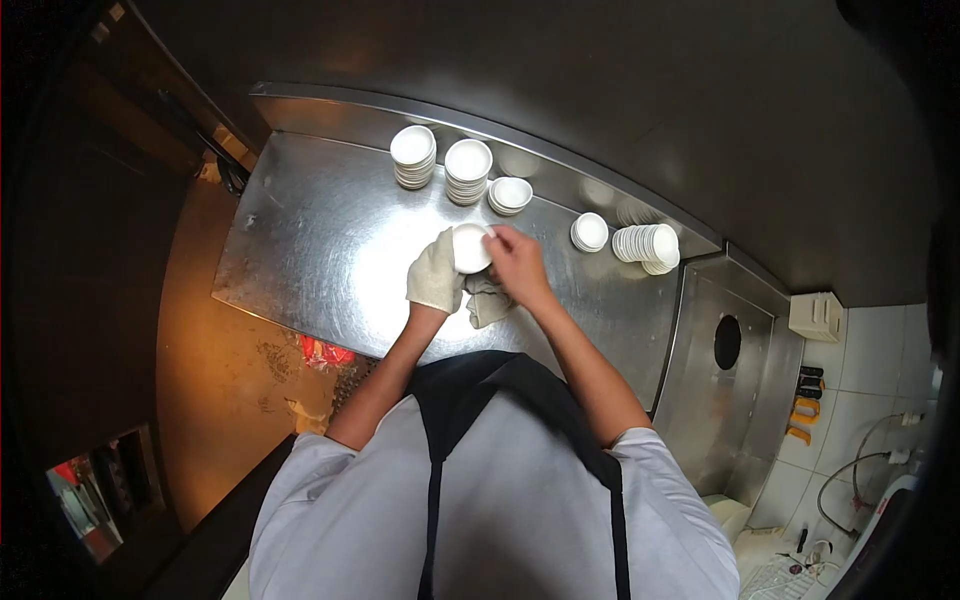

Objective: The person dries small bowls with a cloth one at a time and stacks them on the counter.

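Note:
A small white dish is held over the steel counter, between my two hands. A pale grey-beige cloth covers my left hand, which grips the dish's left side through it; the fingers are hidden. Bare and closed, my right hand pinches the dish at its right rim. Part of the cloth hangs below the dish, under my right hand. Beyond my hands stand a tall stack of white dishes, a second tall stack and a shorter stack.
Farther right on the steel counter are a small dish stack and a toppled-looking row of dishes. A raised metal ledge runs along the back. To the right lies a steel basin with a dark round hole.

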Available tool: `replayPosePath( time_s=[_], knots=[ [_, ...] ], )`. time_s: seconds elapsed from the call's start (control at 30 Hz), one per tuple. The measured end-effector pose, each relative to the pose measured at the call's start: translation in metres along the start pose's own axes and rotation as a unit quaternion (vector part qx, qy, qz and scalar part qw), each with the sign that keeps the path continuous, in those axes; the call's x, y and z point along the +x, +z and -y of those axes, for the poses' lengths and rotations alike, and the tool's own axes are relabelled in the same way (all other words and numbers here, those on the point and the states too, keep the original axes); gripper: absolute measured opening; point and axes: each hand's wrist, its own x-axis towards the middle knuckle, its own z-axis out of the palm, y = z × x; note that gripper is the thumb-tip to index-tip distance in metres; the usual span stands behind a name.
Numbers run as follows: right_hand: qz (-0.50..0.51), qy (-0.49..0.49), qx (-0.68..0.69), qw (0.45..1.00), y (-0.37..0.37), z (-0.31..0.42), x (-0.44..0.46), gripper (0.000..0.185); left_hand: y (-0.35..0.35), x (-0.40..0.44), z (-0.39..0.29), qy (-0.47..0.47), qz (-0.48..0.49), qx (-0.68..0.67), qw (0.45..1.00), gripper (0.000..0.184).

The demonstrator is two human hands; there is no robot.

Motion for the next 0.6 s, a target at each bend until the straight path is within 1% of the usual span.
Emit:
replayPosePath(
  time_s=[0.03,0.07,0.1,0.17,0.2,0.3,0.4,0.5,0.6],
  knots=[
    [-0.015,0.038,0.049,0.998,-0.005,-0.009,0.009,0.026,-0.005,-0.003,-0.001,0.044,-0.024,0.070,0.996,0.043],
    [-0.044,0.033,0.071,0.996,-0.011,-0.026,0.022,0.026,-0.009,-0.005,-0.003,0.088,-0.048,0.139,0.985,0.048],
    [-0.074,0.028,0.092,0.993,-0.019,-0.042,0.036,0.026,-0.013,-0.007,-0.004,0.084,-0.040,0.132,0.987,0.048],
    [-0.112,0.053,0.031,0.992,-0.034,-0.049,0.060,0.027,-0.024,-0.008,-0.019,0.014,0.034,0.178,0.983,0.030],
    [-0.132,0.066,0.001,0.989,-0.040,-0.053,0.071,0.028,-0.027,-0.007,-0.025,-0.021,0.073,0.200,0.977,0.027],
    [-0.130,0.064,-0.158,0.977,-0.049,-0.065,0.102,0.030,-0.027,-0.004,-0.028,-0.060,0.137,0.204,0.968,0.026],
    [-0.176,0.024,-0.349,0.920,-0.041,-0.068,0.117,0.032,-0.017,-0.010,-0.011,0.034,0.067,0.192,0.978,0.026],
    [-0.172,0.051,-0.363,0.914,-0.041,-0.073,0.121,0.033,-0.019,-0.008,-0.002,0.029,0.077,0.187,0.979,0.024],
    [-0.169,0.037,-0.344,0.923,-0.044,-0.084,0.125,0.033,-0.027,-0.007,-0.004,-0.023,0.099,0.196,0.975,0.020]
  ],
)
